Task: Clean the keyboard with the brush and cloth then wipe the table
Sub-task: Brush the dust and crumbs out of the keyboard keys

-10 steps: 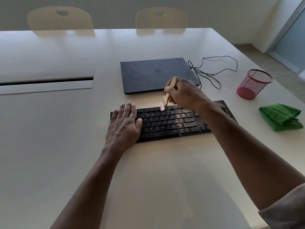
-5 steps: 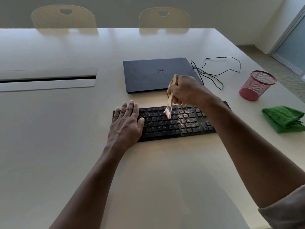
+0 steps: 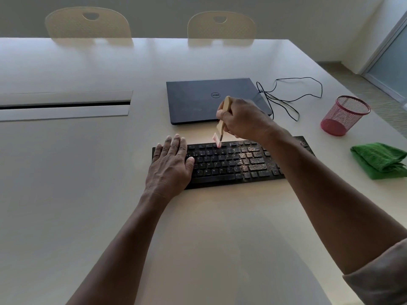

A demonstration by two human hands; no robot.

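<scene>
A black keyboard lies on the pale table, its right half speckled with brown dust, its left keys darker. My left hand rests flat on the keyboard's left end, fingers straight. My right hand grips a small wooden-handled brush; its pale bristles touch the top key row near the middle. A folded green cloth sits on the table to the right of the keyboard, apart from both hands.
A closed dark laptop lies just behind the keyboard, with a black cable looping to its right. A red mesh cup stands at the right. A cable slot lies at the left; two chairs stand beyond the far edge.
The brush tip went down onto the middle key rows, then back up to the top row. My left hand stayed flat on the keyboard's left end.
</scene>
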